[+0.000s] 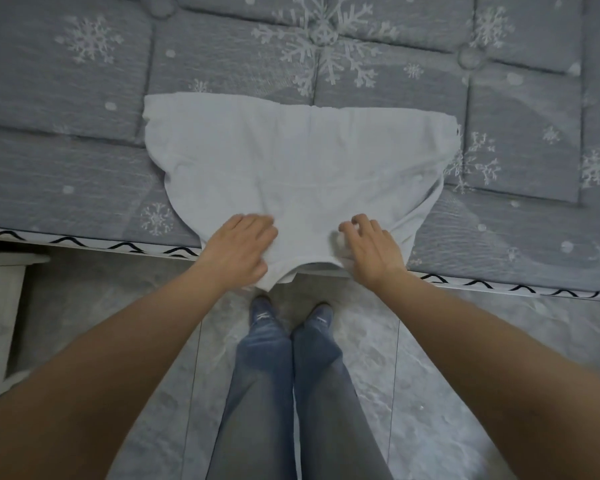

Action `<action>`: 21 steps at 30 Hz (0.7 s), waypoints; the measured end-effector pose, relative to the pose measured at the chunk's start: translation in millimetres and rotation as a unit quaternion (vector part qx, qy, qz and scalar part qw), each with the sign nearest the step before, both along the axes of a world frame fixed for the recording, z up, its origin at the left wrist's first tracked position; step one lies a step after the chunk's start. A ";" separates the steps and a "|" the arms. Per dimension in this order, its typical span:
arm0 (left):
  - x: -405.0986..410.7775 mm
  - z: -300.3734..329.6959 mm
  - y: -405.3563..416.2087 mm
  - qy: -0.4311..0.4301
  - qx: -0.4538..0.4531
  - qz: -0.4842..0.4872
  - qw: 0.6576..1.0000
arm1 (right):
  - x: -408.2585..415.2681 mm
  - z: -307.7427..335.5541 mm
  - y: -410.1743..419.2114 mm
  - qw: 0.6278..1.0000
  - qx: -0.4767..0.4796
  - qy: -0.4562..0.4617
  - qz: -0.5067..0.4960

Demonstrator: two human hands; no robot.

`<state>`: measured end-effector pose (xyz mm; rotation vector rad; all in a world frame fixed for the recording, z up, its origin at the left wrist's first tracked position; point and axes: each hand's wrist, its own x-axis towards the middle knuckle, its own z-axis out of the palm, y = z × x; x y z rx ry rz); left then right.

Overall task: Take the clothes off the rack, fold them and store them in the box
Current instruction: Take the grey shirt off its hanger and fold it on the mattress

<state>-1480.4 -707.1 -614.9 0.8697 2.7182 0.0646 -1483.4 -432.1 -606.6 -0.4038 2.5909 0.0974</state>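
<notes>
The mattress [84,161], grey with a snowflake print, carries everything, and I stand at its near edge with my feet on the marbled floor [430,375]. On it lies the white garment [291,161], spread flat: its far edge runs well in from the near edge, roughly level across, and its near end narrows toward me and spills slightly over the mattress's near edge between my two wrists. No rack or box shows from here, so this piece is, I judge, mid-fold.

To do this fold well I should take both near corners at the same height, lift them together and carry them straight toward the far edge so the layers meet square, then smooth from the middle outward. The cloth looks thin and limp, so uneven pulls would likely drag it askew or off the edge.

My left hand [241,251] lies on the garment's near left part, fingers bent down onto the cloth; whether they already pinch a fold I cannot tell, as they are blurred. My right hand [371,249] sits on the near right part, fingers curled and clawing up a small bunch of fabric under the fingertips [355,223]. The garment's near hem passes under both palms.
</notes>
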 end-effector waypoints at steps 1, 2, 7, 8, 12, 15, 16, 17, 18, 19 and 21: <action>-1.8 -2.0 1.7 -0.029 -0.025 0.021 0.999 | -0.3 -4.3 -3.4 0.999 -0.010 -0.034 -0.031; -2.4 -7.0 2.4 -0.072 -0.061 0.045 0.995 | -0.8 -8.5 -4.7 0.995 -0.008 -0.077 -0.061; 0.1 -25.3 8.5 -0.231 -0.135 0.111 0.957 | -4.1 -13.2 -1.6 0.963 -0.012 -0.230 -0.137; 0.4 -24.3 13.0 -0.226 -0.125 0.122 0.958 | -7.4 -9.3 -0.3 0.966 -0.014 -0.218 -0.138; -2.7 -19.7 35.4 -0.161 -0.018 0.150 0.975 | -29.0 1.4 10.8 0.975 -0.028 -0.142 -0.168; -5.7 -19.1 59.5 -0.135 0.067 0.106 0.983 | -49.4 -1.2 24.6 0.968 -0.068 -0.081 -0.229; -8.3 -19.5 71.4 -0.135 0.088 0.089 0.983 | -57.2 -3.6 30.9 0.964 -0.074 -0.059 -0.248; -9.4 -17.1 81.2 -0.140 0.103 0.076 0.982 | -63.5 -3.5 35.0 0.961 -0.071 -0.038 -0.263; -13.1 -18.1 95.1 -0.146 0.116 0.065 0.980 | -72.1 -6.6 42.9 0.959 -0.064 -0.020 -0.275; -16.0 -17.8 107.0 -0.152 0.128 0.058 0.978 | -79.8 -8.7 49.6 0.957 -0.056 -0.002 -0.285; -21.4 -18.2 131.7 -0.148 0.156 0.043 0.976 | -95.0 -11.3 63.8 0.955 -0.048 0.028 -0.292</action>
